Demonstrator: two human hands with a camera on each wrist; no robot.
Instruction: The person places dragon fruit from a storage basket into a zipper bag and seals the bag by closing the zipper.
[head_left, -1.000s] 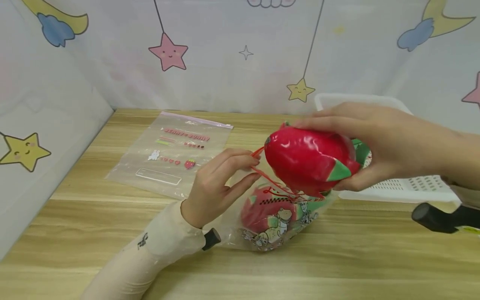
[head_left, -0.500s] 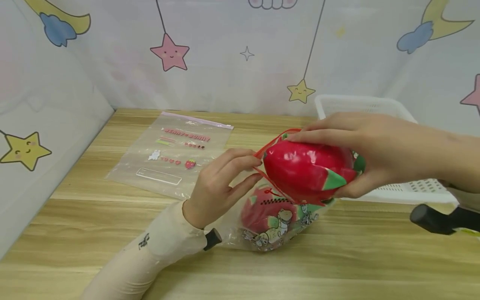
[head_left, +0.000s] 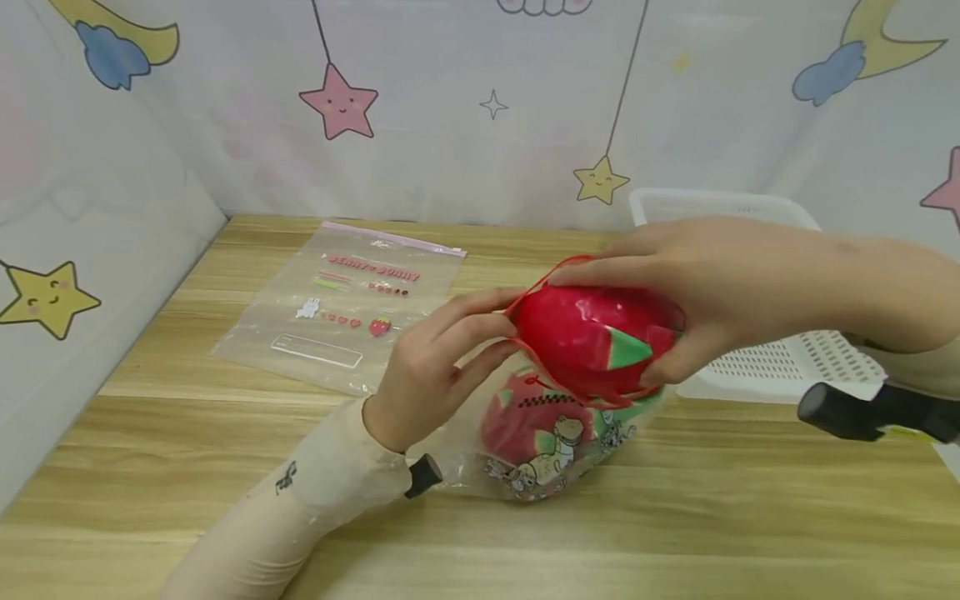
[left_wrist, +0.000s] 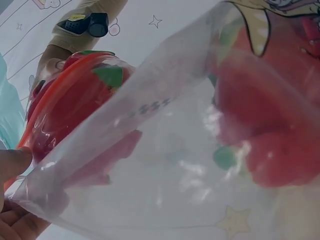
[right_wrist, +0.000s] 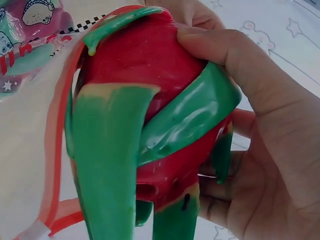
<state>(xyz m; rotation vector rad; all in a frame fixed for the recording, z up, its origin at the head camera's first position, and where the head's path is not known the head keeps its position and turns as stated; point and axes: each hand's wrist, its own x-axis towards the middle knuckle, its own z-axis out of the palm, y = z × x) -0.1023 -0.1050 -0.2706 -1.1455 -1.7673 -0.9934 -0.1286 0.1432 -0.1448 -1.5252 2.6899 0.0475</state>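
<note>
My right hand (head_left: 720,283) grips a red artificial dragon fruit (head_left: 577,321) with green-tipped scales, fingers over its top and thumb below. The fruit lies on its side in the mouth of a clear zip bag (head_left: 461,467) with a red rim and cartoon print. My left hand (head_left: 427,371) pinches the left corner of that rim. A second dragon fruit (head_left: 506,429) shows through the plastic, low in the bag. In the right wrist view, long green scales hang from the held dragon fruit (right_wrist: 145,65), with the red rim (right_wrist: 55,150) around its left side.
A flat clear zip bag (head_left: 352,308) with a lilac slider strip and rabbit print lies at back left on the wooden table (head_left: 675,533). Behind my right hand is a white perforated basket (head_left: 750,367). A star-patterned curtain (head_left: 420,158) borders the table.
My right hand has moved the dragon fruit left and slightly down, into the bag's mouth. The red rim now spreads around the fruit. My left hand has kept its pinch almost in place.
</note>
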